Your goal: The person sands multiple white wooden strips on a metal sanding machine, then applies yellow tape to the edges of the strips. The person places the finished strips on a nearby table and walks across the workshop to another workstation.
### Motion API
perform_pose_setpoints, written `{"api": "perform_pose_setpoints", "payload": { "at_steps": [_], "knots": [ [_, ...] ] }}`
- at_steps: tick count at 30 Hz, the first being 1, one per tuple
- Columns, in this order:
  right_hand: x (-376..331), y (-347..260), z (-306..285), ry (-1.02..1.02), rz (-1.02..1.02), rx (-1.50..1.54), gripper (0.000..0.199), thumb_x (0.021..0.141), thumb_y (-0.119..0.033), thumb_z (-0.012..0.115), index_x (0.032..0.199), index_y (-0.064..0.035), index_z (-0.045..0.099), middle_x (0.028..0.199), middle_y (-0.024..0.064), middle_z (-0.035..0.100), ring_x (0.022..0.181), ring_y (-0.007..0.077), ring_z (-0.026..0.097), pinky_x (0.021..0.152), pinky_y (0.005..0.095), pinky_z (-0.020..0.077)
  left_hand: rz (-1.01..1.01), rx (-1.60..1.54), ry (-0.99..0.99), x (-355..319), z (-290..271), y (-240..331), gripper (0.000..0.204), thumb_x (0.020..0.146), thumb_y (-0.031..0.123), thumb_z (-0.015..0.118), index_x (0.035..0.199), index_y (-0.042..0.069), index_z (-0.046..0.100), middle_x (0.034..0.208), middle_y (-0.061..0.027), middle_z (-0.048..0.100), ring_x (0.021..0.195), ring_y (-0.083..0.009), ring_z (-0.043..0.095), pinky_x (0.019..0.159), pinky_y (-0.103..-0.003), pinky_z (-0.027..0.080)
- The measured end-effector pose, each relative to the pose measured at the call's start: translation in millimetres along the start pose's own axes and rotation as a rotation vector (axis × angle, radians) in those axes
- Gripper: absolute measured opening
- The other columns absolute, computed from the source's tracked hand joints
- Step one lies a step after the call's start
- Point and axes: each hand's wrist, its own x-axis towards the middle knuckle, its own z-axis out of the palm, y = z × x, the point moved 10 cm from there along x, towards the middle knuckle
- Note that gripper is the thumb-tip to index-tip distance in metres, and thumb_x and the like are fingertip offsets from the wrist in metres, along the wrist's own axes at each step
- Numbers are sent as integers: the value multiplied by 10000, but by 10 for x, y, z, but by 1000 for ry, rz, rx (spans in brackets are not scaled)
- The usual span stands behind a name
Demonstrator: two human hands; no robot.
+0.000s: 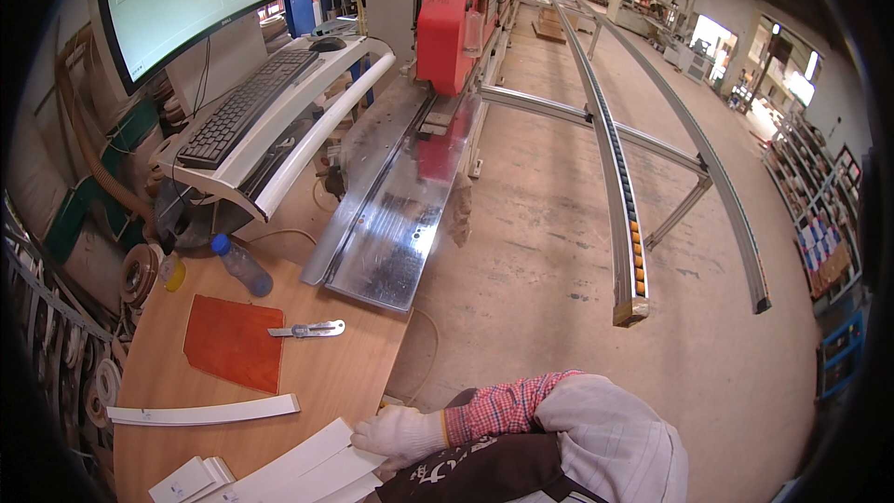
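My right hand (pixel 402 435), in a white knit glove with a red-checked sleeve behind it, is at the table's near right edge. Its fingers are curled against the far end of some long white strips (pixel 303 466), apparently gripping one; the fingertips are partly hidden. My left hand does not show. Beside those strips lies a small stack of short white pieces (pixel 191 477). Farther up the wooden table (pixel 354 363) is another single white strip (pixel 205 411). A utility knife (pixel 312 329) overlaps the edge of an orange-red sheet (pixel 233 343).
A bottle with a blue cap (pixel 242 265) stands behind the sheet. A metal machine bed (pixel 386 242) leads to a red housing (pixel 449 33). At left are a keyboard (pixel 247 102) and monitor (pixel 191 0). Long roller rails (pixel 610 158) stand over the floor at right.
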Motion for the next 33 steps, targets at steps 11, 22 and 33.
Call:
{"api": "perform_pose_setpoints", "payload": {
  "at_steps": [11, 22, 33],
  "knots": [
    [-597, 699, -910, 139, -63, -130, 492, 774, -404, 834, 1122, -101, 665, 1088, 107, 675, 1022, 336, 697, 888, 477, 556, -375, -405, -180, -349, 450, 206, 619, 1035, 475, 600, 1416, -12, 622, 1356, -228, 672, 1186, -366, 668, 973, -473, 571],
    [-1481, 2766, -2774, 700, 395, -188, 351, 943, -307, 707, 1177, -47, 721, 1115, 115, 732, 1129, 281, 679, 992, 444, 537, -490, -637, -475, -2434, 2568, -298, 615, 1110, 356, 592, 1550, -37, 417, 1552, -222, 523, 1441, -374, 506, 1202, -552, 460],
    [-966, 4047, -1949, 222, 785, 1532, 336, 1106, -304, 543, 1079, 15, 642, 831, 78, 696, 593, 175, 642, 453, 309, 485, -563, -228, -445, -3732, 4413, -904, 589, 1144, 369, 518, 1532, -68, 446, 1531, -178, 539, 1358, -341, 553, 1184, -474, 427]
  ]
}}
